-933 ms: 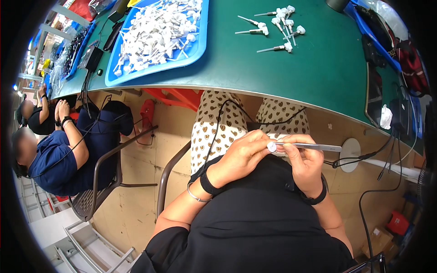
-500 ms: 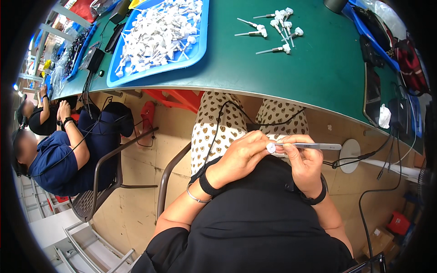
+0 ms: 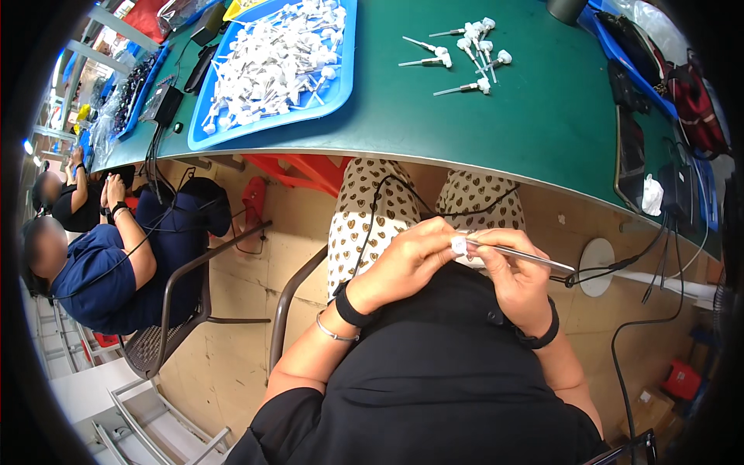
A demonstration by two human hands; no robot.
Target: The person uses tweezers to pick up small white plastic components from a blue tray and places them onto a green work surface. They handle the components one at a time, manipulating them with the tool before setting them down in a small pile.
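Note:
Above my lap, my left hand [image 3: 415, 262] pinches a small white plastic pump head [image 3: 459, 246] between thumb and fingers. From the other side, my right hand [image 3: 518, 280] grips a pair of metal tweezers [image 3: 539, 259], their back end pointing right and slightly down. The tweezer tips meet the pump head or lie right beside it; my fingers hide the exact contact. On the green table beyond, several similar white pump heads with thin tubes [image 3: 474, 48] lie loose. Many more are heaped in a blue tray [image 3: 350, 74] to their left.
The table's front edge [image 3: 434, 160] curves past my knees. At right are a phone-like dark slab [image 3: 630, 159], crumpled white tissue [image 3: 652, 195], a black box [image 3: 680, 194] and hanging cables. A co-worker in dark blue [image 3: 97, 271] sits at left beside a brown chair [image 3: 182, 291].
The tweezers have turned in my right hand: their broad side faced up, and now they show a narrow edge and slope down to the right. The pump head has turned slightly.

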